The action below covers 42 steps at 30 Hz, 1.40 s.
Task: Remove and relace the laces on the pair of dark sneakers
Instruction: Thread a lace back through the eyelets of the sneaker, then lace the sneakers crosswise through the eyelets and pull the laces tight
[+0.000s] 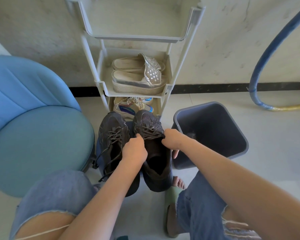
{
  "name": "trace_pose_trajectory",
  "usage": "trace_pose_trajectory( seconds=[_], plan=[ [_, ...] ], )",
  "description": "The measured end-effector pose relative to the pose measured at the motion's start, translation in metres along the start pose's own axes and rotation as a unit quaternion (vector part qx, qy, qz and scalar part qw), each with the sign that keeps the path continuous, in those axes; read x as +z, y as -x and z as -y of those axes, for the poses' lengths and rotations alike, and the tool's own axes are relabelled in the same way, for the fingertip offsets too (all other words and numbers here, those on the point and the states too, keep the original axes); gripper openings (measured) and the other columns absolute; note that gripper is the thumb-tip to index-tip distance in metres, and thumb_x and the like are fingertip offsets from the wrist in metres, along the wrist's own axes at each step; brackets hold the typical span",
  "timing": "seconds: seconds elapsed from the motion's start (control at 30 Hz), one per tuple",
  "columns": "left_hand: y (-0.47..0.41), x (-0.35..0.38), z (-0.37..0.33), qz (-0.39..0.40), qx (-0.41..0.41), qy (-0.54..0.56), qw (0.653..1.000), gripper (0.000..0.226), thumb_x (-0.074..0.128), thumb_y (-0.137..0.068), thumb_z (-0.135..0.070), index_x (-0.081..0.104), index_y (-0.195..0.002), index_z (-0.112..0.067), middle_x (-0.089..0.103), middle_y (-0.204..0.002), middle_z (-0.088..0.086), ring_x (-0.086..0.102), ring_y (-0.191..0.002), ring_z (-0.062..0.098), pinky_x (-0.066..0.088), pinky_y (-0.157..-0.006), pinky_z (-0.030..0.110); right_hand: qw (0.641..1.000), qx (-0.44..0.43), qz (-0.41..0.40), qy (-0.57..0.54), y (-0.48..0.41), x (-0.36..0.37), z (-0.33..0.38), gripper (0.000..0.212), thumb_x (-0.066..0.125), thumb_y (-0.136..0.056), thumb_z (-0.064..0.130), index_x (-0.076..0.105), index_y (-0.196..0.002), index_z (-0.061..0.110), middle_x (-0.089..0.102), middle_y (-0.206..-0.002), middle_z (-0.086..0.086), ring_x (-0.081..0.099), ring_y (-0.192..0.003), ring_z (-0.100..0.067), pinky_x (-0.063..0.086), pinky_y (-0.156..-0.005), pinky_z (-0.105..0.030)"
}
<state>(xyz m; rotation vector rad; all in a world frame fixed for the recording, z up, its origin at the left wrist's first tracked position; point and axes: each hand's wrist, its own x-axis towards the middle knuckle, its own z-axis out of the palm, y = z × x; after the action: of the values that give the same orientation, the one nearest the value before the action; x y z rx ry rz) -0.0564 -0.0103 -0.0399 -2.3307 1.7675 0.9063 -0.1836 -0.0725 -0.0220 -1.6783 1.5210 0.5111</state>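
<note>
Item 1, position. The 2 dark sneakers stand side by side, toes toward the rack (164,94), on a blue support (97,149) that is mostly hidden beneath them. The left sneaker (112,134) is on the chair (38,144) side. The right sneaker (151,153) is on the bin (232,122) side.

Item 2, hands. Both are on the right sneaker, at the top of its lacing. The left hand (134,151) has its fingers curled and pinches the lace (151,132) at the tongue's left edge. The right hand (172,139) is likewise curled on the lace at the tongue's right edge. Neither hand is spread apart or idle.

Item 3, condition. The right sneaker's lace crosses the lower eyelets, and the upper part of the opening is bare. The left sneaker is laced, and its ends (100,168) trail loose over the support's edge.

Item 4, step in hand. Judged: work on the upper rows of the right sneaker. Whether the lace is coming out or going in cannot be told.

Item 5, next move. It calls for 1 hand to steady the eyelet edge while the other draws a single lace end cleanly through, keeping the 2 ends even.
</note>
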Motion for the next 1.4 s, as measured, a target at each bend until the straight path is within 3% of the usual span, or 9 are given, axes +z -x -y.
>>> trace_pose_trajectory(
  seconds=[0.2, 0.5, 0.73, 0.87, 0.93, 1.0, 1.07, 1.2, 1.4],
  plan=[
    [-0.014, -0.001, -0.01, -0.036, -0.004, -0.005, 0.999, 0.057, 0.048, -0.096, -0.027, 0.026, -0.143, -0.002, 0.05, -0.132, 0.019, 0.056, -0.114, 0.033, 0.047, -0.088, 0.038, 0.995, -0.036, -0.089, 0.002, -0.009, 0.006, 0.01, 0.027, 0.053, -0.094, 0.033, 0.052, -0.1, 0.007, 0.059, -0.092, -0.008, 0.058, -0.075, -0.025, 0.053, -0.065, -0.032],
    [-0.019, 0.004, -0.01, -0.007, 0.009, -0.075, 0.997, 0.068, 0.042, -0.096, -0.004, 0.001, -0.151, -0.005, 0.025, -0.153, 0.02, 0.053, -0.121, 0.032, 0.048, -0.091, 0.036, 0.992, -0.042, -0.078, 0.092, -0.018, 0.006, 0.007, 0.024, 0.038, -0.096, 0.001, 0.054, -0.113, -0.004, 0.058, -0.117, -0.021, 0.059, -0.106, -0.037, 0.047, -0.08, -0.037],
    [-0.018, -0.016, -0.006, 0.077, -0.013, 0.001, 0.997, 0.072, 0.047, -0.098, -0.024, 0.003, -0.152, -0.007, 0.027, -0.152, 0.017, 0.042, -0.13, 0.033, 0.039, -0.102, 0.039, 0.988, -0.027, 0.039, -0.148, -0.014, -0.012, -0.013, 0.037, 0.059, -0.093, 0.035, 0.048, -0.116, 0.008, 0.061, -0.109, -0.016, 0.07, -0.071, -0.03, 0.06, -0.062, -0.037],
    [-0.006, -0.041, -0.007, 0.107, -0.031, 0.001, 0.994, 0.057, 0.057, -0.091, -0.041, 0.045, -0.133, -0.004, 0.068, -0.106, 0.012, 0.067, -0.092, 0.024, 0.051, -0.088, 0.036, 0.986, -0.061, 0.151, -0.02, -0.001, -0.032, -0.02, 0.043, 0.065, -0.083, 0.055, 0.061, -0.091, 0.012, 0.069, -0.083, -0.003, 0.064, -0.065, -0.013, 0.053, -0.065, -0.024],
    [-0.001, -0.052, -0.003, 0.106, -0.035, 0.018, 0.994, 0.037, 0.057, -0.092, -0.032, 0.061, -0.116, -0.004, 0.067, -0.056, -0.001, 0.066, -0.069, 0.015, 0.051, -0.077, 0.029, 0.989, -0.084, 0.118, 0.044, 0.004, -0.036, -0.02, 0.038, 0.066, -0.083, 0.052, 0.064, -0.08, 0.014, 0.065, -0.07, 0.004, 0.056, -0.063, -0.009, 0.044, -0.067, -0.022],
    [0.001, -0.062, 0.004, 0.09, -0.028, 0.064, 0.993, 0.026, 0.056, -0.092, -0.024, 0.072, -0.094, -0.004, 0.06, -0.044, -0.005, 0.063, -0.06, 0.011, 0.049, -0.066, 0.024, 0.992, -0.105, 0.049, 0.048, 0.011, -0.038, -0.019, 0.026, 0.071, -0.083, 0.039, 0.065, -0.08, 0.014, 0.059, -0.063, 0.006, 0.052, -0.061, -0.007, 0.04, -0.066, -0.023],
    [0.006, -0.07, 0.009, 0.081, -0.024, 0.19, 0.978, 0.02, 0.053, -0.094, -0.014, 0.069, -0.099, -0.002, 0.065, -0.055, 0.0, 0.062, -0.051, 0.011, 0.048, -0.052, 0.019, 0.992, -0.123, -0.018, 0.001, 0.02, -0.038, -0.018, 0.011, 0.07, -0.083, 0.025, 0.065, -0.085, 0.015, 0.061, -0.062, 0.005, 0.053, -0.059, -0.007, 0.039, -0.069, -0.025],
    [0.027, -0.094, 0.013, 0.114, 0.015, 0.482, 0.869, 0.032, 0.036, -0.099, 0.003, 0.05, -0.127, -0.001, 0.066, -0.076, 0.016, 0.067, -0.051, 0.015, 0.054, -0.048, 0.022, 0.966, -0.189, -0.034, -0.174, 0.047, -0.045, -0.01, 0.013, 0.059, -0.09, 0.012, 0.061, -0.102, 0.014, 0.073, -0.075, -0.003, 0.059, -0.055, -0.009, 0.046, -0.064, -0.016],
    [0.048, -0.128, 0.01, 0.133, 0.118, 0.497, 0.849, 0.023, 0.053, -0.09, 0.008, 0.062, -0.109, -0.002, 0.072, -0.089, 0.01, 0.072, -0.079, 0.015, 0.058, -0.072, 0.022, 0.85, -0.28, 0.092, -0.437, 0.088, -0.07, 0.009, 0.029, 0.036, -0.098, -0.004, 0.06, -0.113, -0.005, 0.07, -0.103, -0.02, 0.07, -0.088, -0.03, 0.059, -0.078, -0.036]
  ],
)
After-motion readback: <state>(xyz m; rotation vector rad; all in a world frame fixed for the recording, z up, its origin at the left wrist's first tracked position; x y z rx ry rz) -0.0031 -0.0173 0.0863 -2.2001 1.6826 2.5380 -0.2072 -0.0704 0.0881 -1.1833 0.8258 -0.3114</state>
